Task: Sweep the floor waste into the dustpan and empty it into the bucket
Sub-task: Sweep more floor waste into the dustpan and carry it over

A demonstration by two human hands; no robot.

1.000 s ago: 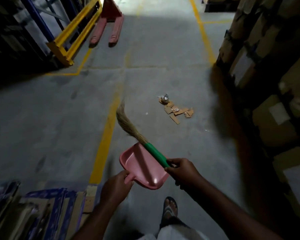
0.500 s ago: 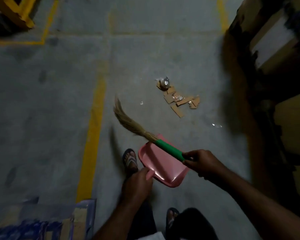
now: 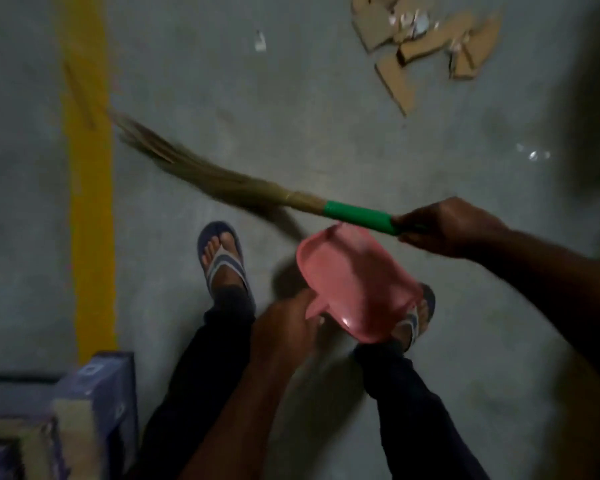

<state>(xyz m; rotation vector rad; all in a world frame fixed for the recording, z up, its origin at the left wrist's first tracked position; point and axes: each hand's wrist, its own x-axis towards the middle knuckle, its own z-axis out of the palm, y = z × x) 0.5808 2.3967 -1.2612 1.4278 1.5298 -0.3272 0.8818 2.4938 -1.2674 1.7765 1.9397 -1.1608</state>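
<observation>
Head view. A grey concrete floor [image 3: 326, 140] in dim light, crossed at the left by a broad yellow painted line [image 3: 90, 209] that runs from the top edge towards the near side. The right edge of the frame lies in deep shadow, and nothing can be made out there.

The floor waste, a cluster of torn cardboard scraps [image 3: 426, 46] mixed with a few pale bits, lies at the top right, well apart from the person's feet. A small white scrap [image 3: 260, 41] lies alone to its left, and a clear glinting fragment [image 3: 533, 154] lies lower right of the cluster.

The right hand [image 3: 447, 228] is curled round the green-wrapped handle of a grass broom [image 3: 257, 190], whose blurred bristles reach left towards the yellow line. The left hand [image 3: 284, 323] grips the short handle of a pink dustpan [image 3: 354, 282], held tilted in the air just below the broom handle and above the right sandal [image 3: 421, 315], which it partly hides. The left sandal [image 3: 224, 261] stands flat on the concrete. A bluish stack of boxes [image 3: 97, 393] fills the lower left corner, just beside the end of the line.
</observation>
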